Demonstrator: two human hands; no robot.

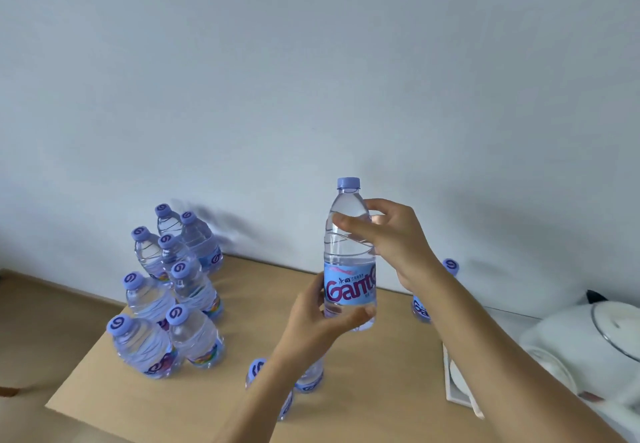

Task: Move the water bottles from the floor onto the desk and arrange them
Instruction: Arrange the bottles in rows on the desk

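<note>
Bottle (349, 255) upright in both hands

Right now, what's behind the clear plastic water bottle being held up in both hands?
Behind the held bottle is the plain pale wall and the far edge of the tan desk. The bottle and right hand cover the strip directly behind them, so anything there cannot be seen.

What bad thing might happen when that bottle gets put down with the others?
1. The held bottle is up in both hands; lowering it could knock the two bottles under the left arm.
2. The cluster stands tightly packed, so one bump may topple several.
3. The kettle sits near the right arm.
</note>
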